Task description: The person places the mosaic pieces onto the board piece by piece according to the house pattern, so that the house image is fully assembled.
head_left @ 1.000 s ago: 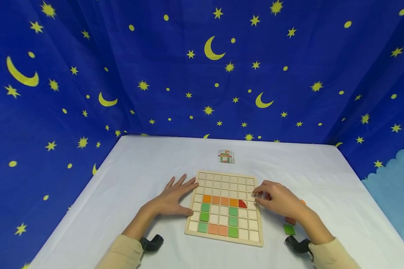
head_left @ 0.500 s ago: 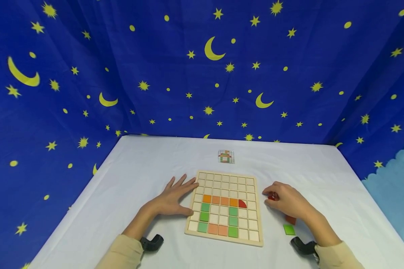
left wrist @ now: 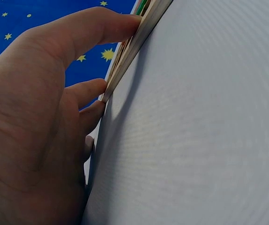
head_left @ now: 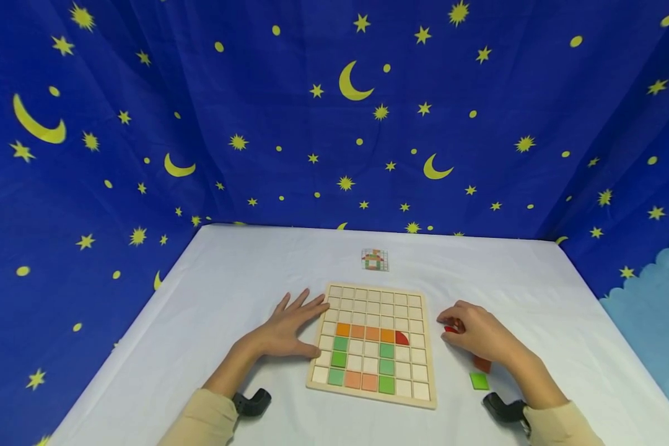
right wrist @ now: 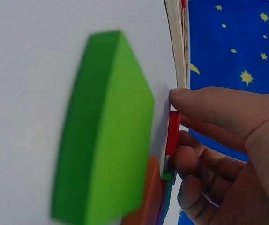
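A wooden grid board (head_left: pixel 376 290) holds orange, salmon and green square tiles and one red quarter-circle tile (head_left: pixel 401 338). My left hand (head_left: pixel 281 328) lies spread at the board's left side, thumb and fingertips touching its edge. The left wrist view shows those fingertips (left wrist: pixel 133 22) against the wooden rim. To the right of the board, my right hand (head_left: pixel 476 331) is low over the table, thumb and index tips apart. Between thumb and fingers sits a red piece (right wrist: pixel 173 132), with the curled lower fingers right beside it. The hand covers part of that piece.
A green square tile (head_left: pixel 479 381) and an orange-red tile (head_left: pixel 482 363) lie by the right wrist. Beyond the board is a small pattern card (head_left: pixel 375 259). A blue star-and-moon curtain (head_left: pixel 290 111) stands behind the white table (head_left: pixel 245 260).
My right hand has moved right, from the board's right edge to the loose pieces. The left hand and the board have stayed in place.
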Demonstrator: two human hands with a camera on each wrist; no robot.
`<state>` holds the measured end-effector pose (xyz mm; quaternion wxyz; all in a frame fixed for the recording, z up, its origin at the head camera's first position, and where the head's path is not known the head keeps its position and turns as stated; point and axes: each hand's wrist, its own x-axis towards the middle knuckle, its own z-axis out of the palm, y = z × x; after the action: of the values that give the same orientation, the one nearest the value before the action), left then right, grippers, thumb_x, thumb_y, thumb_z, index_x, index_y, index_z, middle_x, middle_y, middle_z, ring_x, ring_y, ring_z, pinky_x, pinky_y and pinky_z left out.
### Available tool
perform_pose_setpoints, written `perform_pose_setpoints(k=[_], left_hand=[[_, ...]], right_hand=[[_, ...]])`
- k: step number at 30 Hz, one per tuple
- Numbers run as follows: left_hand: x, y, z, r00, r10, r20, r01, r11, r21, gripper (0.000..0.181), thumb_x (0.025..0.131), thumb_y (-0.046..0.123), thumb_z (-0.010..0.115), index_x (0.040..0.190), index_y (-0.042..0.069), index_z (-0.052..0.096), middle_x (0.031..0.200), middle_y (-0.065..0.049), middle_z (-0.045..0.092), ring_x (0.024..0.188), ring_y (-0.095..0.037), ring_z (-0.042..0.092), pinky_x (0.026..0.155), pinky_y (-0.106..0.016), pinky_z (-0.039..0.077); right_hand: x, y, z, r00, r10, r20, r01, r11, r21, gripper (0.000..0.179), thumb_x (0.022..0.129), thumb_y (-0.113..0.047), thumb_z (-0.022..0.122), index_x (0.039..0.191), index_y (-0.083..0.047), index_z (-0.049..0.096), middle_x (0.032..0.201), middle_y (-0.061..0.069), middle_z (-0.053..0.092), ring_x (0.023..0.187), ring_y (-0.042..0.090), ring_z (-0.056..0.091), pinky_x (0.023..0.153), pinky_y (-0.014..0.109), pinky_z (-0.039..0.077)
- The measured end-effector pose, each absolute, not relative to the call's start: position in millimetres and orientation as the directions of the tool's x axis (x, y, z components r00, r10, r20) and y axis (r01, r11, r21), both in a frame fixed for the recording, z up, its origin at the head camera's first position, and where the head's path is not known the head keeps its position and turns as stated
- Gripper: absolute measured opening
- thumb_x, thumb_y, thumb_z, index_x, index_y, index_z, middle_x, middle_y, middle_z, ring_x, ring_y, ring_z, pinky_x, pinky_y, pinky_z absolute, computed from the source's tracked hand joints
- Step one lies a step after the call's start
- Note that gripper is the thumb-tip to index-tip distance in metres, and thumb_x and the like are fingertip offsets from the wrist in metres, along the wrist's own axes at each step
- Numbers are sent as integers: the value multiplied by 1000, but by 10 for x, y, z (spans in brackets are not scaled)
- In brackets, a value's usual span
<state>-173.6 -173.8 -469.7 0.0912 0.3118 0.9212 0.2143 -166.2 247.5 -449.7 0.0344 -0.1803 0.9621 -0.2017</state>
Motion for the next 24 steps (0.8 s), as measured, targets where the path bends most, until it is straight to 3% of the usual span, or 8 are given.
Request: perform_pose_setpoints(k=[13,24], left_hand=[[-1728,-1744,-4700,-795,605,-44,526,723,447,95,74,62,69,153,26,29,159,6,16,145,-26,-1,113,-52,-6],[-1735,-1739,-4697,-795,605,-46,526,724,446,95,74,63,68,152,26,30,159,6,16,145,-25,-1,113,-51,-7]], right_hand=[[-1649,2525,-4430,-951,-285,-119,-217,892,-396,28,76,-23,81,102,-16,73,81,-6,58,72,15,50,69,34,46],[-1688,2422,-4430,-920,-391,26,-365,831,-420,20,76,-19,80,96,-18,76,77,-12,55,68,10,48,59,27,40]])
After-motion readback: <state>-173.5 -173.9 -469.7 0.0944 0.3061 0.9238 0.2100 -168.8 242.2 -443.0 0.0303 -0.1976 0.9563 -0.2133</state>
